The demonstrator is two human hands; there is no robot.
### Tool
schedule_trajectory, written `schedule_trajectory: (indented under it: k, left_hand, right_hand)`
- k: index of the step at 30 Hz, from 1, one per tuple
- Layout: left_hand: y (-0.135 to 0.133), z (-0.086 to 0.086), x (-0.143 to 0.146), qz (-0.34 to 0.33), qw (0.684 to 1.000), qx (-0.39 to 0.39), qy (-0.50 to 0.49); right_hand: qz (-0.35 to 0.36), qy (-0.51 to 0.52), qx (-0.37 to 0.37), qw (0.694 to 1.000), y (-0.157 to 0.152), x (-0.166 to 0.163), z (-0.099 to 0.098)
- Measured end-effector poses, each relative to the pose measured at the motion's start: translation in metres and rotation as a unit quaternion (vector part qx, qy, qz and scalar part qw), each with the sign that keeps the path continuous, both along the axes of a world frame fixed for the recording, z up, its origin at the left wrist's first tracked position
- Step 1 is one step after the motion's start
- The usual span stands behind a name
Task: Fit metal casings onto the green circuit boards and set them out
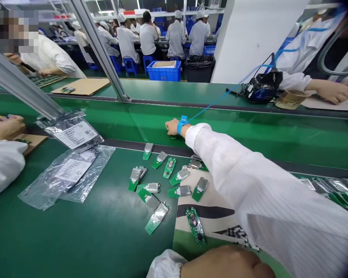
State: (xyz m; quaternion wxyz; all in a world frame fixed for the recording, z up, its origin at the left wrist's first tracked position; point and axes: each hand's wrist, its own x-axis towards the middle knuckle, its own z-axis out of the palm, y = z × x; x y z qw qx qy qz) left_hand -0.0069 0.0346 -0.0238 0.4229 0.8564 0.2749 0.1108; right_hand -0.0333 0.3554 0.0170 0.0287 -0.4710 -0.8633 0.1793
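The white labels [75, 135] on the two clear plastic bags [43, 193] carried lines of small print and a square code, and the green circuit boards [159, 159] bore tiny markings, but all were too small and blurred to read, so no word, brand or number could be made out.

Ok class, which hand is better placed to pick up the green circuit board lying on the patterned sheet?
Probably the left hand: it sits just below that green circuit board, with nothing between them. The right hand, wearing a blue wrist strap, is stretched out well beyond it, farther away.
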Motion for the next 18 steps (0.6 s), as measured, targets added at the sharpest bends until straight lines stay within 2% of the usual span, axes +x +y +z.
schedule_trajectory:
  k: [4, 7, 9, 11, 14, 16, 18]
  left_hand:
    - [0.011, 0.029, -0.014, -0.042, 0.997, -0.031, -0.052]
    - [0.011, 0.043, -0.019, 0.037, 0.988, -0.094, -0.119]
    - [0.008, 0.05, -0.021, 0.085, 0.97, -0.155, -0.168]
    - [0.004, 0.054, -0.022, 0.133, 0.939, -0.227, -0.219]
    - [-0.003, 0.058, -0.019, 0.217, 0.87, -0.315, -0.312]
    - [-0.009, 0.061, -0.011, 0.255, 0.818, -0.351, -0.378]
    - [-0.015, 0.067, 0.001, 0.282, 0.772, -0.378, -0.427]
  right_hand:
    - [-0.002, -0.053, 0.02, 0.998, -0.017, 0.056, 0.025]
    - [0.007, -0.084, 0.026, 0.996, -0.059, 0.115, 0.038]
    - [0.021, -0.107, 0.004, 0.994, -0.095, 0.147, 0.033]
    - [0.025, -0.119, -0.02, 0.992, -0.129, 0.168, 0.022]
    - [0.004, -0.102, -0.023, 0.995, -0.166, 0.183, 0.012]
    - [-0.012, -0.068, -0.006, 0.998, -0.186, 0.189, 0.021]
    - [-0.019, -0.021, 0.017, 0.999, -0.212, 0.199, 0.043]
